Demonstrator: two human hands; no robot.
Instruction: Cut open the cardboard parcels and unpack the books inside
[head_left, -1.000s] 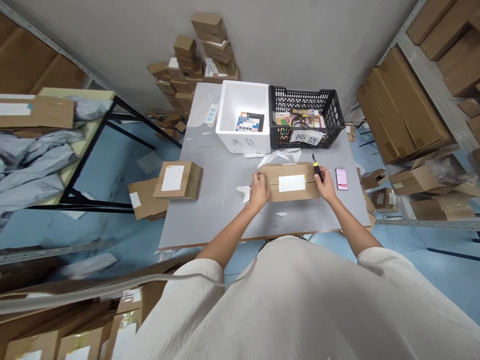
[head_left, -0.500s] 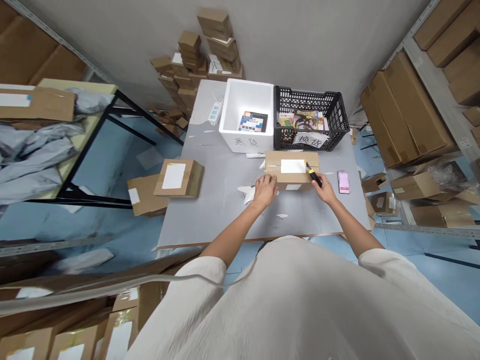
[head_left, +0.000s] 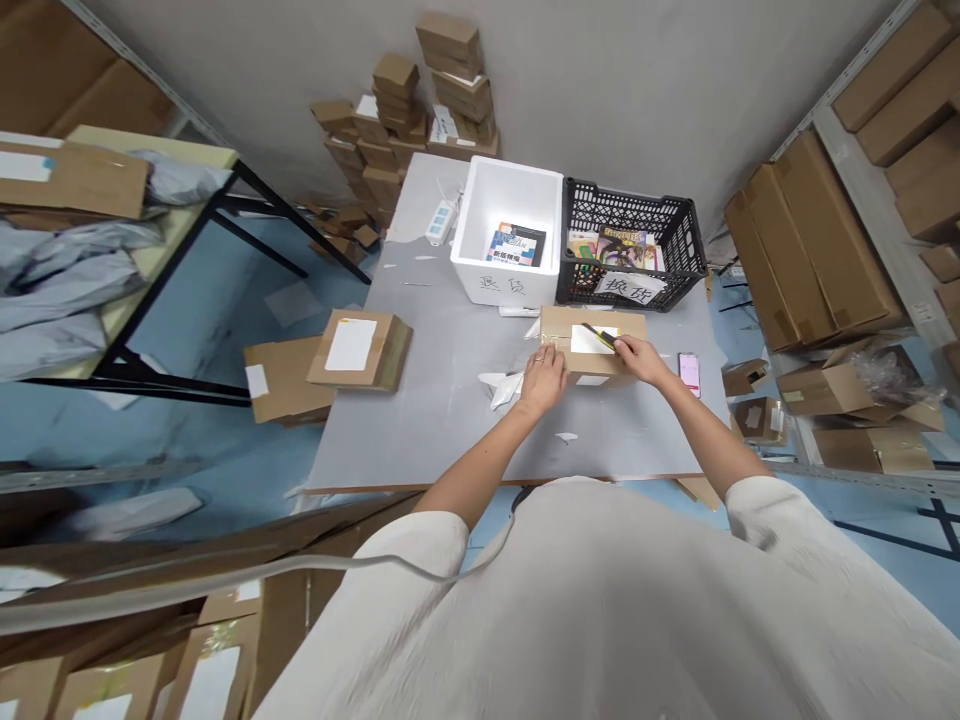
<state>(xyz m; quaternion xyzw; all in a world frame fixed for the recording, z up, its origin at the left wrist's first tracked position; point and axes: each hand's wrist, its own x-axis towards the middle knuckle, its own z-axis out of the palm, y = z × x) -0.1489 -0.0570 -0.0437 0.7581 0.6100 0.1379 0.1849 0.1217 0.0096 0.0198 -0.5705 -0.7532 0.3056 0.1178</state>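
A taped cardboard box (head_left: 555, 321) with a white label (head_left: 589, 339) lies on the grey table (head_left: 442, 420). My left hand (head_left: 544, 376) rests on its front left corner, fingers bent over the edge. Closed round a yellow and black utility knife (head_left: 606, 340), my right hand (head_left: 639, 358) is at the box's right part. The knife lies across the label and points to the left; whether its tip touches the box I cannot tell.
Behind the box stand a white foam box (head_left: 506, 285) with books and a black crate (head_left: 679, 285) with magazines. A phone (head_left: 688, 373) lies right; another carton (head_left: 352, 350) sits at the left edge, crumpled white scraps (head_left: 504, 387) near my left hand.
My right hand has turned the knife, which now lies flatter and points further left over the label. My left hand stays at the box corner. The whole view has shifted slightly.
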